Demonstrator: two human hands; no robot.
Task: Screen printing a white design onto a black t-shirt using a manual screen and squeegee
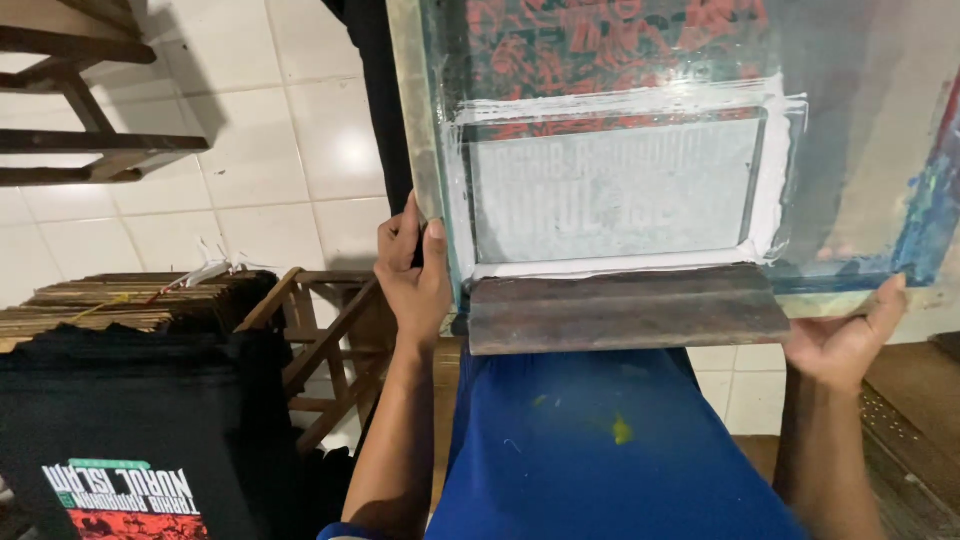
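A screen-printing frame [418, 120] with teal mesh is held up in front of me, tilted toward me. White ink surrounds a pale rectangular stencil area [612, 188] on the mesh. A dark wooden squeegee [625, 310] rests along the frame's near edge. My left hand [412, 272] grips the frame's lower left corner, thumb on the inner side. My right hand [848, 336] supports the frame's lower right edge from underneath, thumb up against it. Below the frame my blue trousers [600, 450] show.
A black shirt [130, 440] with a white and red print lies at lower left on a stack of thin boards [120, 300]. A wooden stool [320, 340] stands beside it. Another wooden stand [80, 110] sits on white floor tiles at top left.
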